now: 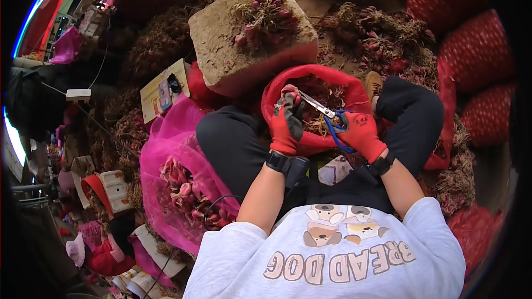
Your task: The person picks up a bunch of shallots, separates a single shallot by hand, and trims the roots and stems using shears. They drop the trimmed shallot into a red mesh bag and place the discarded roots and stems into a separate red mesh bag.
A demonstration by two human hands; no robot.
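Observation:
Both hands wear red gloves, and the left one has dark grey fingers. My left hand (287,127) is closed round a shallot (290,91), whose pink bulb shows above the fingertips. Blue-handled scissors (317,105) are gripped in my right hand (363,133), their blades pointing at the shallot with the tips right by it. Below the hands is an open red bag (357,80) containing dry stalks and trimmings. Just beyond it, a bunch of shallots (269,22) rests on a worn foam block (216,39).
To the left, a pink mesh bag (152,169) holds loose shallots. Heaped shallots with dry stalks (388,39) lie ahead on the right, beside full red mesh sacks (476,50). A phone (165,94) sits on a cardboard box (149,102). Another person (108,252) is at lower left.

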